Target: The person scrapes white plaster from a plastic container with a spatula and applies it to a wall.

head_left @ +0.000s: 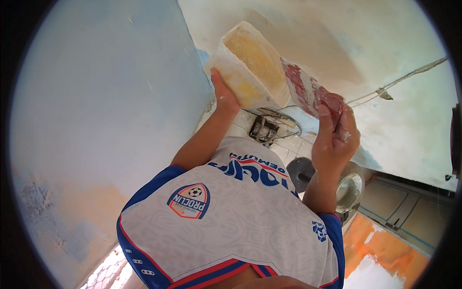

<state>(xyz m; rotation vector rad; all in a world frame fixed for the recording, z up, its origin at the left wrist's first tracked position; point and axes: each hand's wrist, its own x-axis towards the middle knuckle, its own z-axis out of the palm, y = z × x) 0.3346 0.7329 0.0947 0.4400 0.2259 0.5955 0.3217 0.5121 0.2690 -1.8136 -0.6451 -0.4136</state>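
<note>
My left hand (224,95) is closed round the side of a whitish plastic tub (230,77), the thumb on its near wall and the other fingers hidden behind it. Yellow and cream residue coats the inside of the tub, which is held tilted up near the wall corner. In my right hand (338,139) is a red putty spreader (313,90), pinched at its near end and smeared with white putty. The spreader's far end meets the tub's right rim or lies just beside it; which one, I cannot tell. White smears mark my right fingers.
A pale blue wall (101,96) rises on the left, and a patchy wall (385,53) with a cable (409,74) stands ahead. Below are a dark box (263,129) with wires, a dark round stool-like thing (300,173), a white-smeared bucket (350,190) and a brownish cabinet (390,207).
</note>
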